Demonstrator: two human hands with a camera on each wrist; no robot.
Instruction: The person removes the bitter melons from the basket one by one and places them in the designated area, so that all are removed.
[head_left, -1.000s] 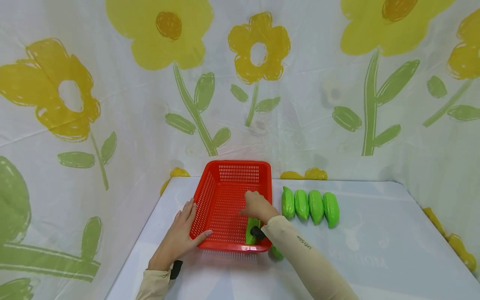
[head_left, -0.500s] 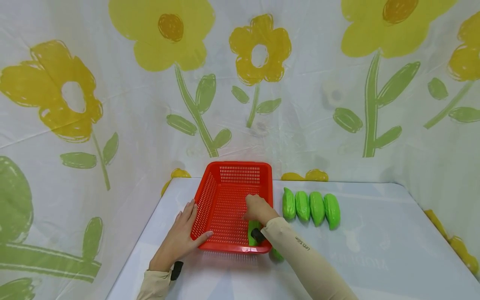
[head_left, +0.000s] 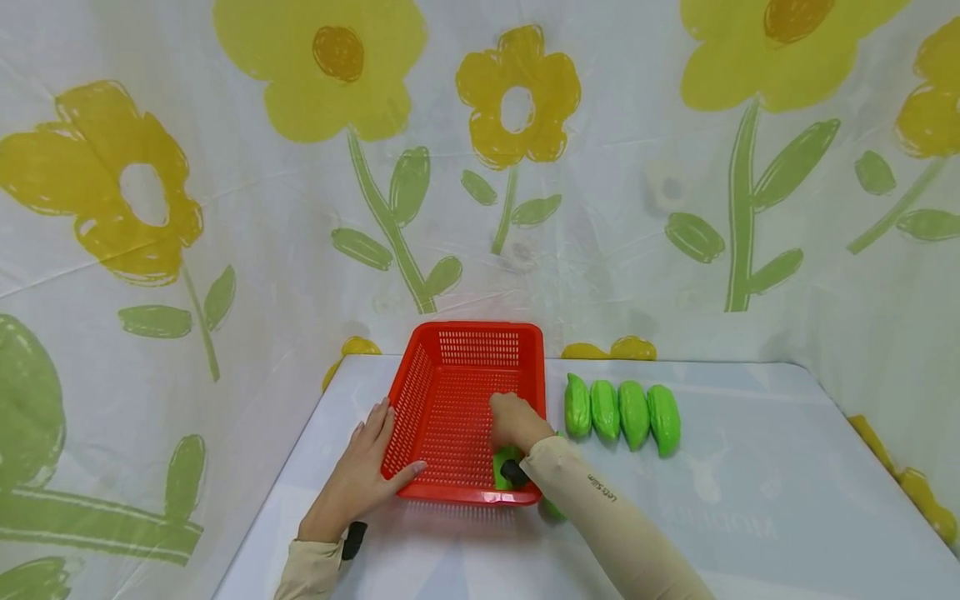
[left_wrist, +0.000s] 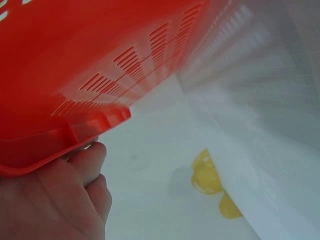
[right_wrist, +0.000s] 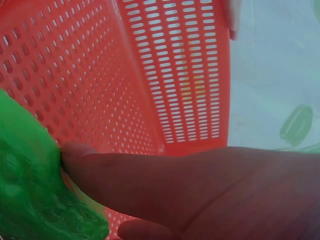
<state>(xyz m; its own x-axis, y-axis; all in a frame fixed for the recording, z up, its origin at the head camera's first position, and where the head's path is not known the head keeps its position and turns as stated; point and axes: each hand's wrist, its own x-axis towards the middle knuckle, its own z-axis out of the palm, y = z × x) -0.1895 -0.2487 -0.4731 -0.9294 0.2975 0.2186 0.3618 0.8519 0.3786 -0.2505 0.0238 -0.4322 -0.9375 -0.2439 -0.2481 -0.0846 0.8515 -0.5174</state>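
A red plastic basket (head_left: 457,425) stands on the table. My left hand (head_left: 360,471) holds its near left corner, thumb over the front rim and fingers along the outer side; the left wrist view shows these fingers (left_wrist: 92,165) below the rim. Inside the basket at the right, my right hand (head_left: 517,421) grips a green, bumpy bitter melon (right_wrist: 30,175), its thumb pressed against the skin. In the head view, hand and wrist camera cover most of that melon. Other bitter melons (head_left: 632,415) lie in a row on the table, right of the basket.
More green (head_left: 553,510) shows beside the basket's near right corner, partly hidden by the right sleeve (head_left: 600,508). Flower-printed cloth (head_left: 600,275) hangs behind the table and along both sides.
My right hand has shifted slightly toward the basket's front, and less green shows below it. A bit of green now shows above the right wrist. The left hand and basket stay put.
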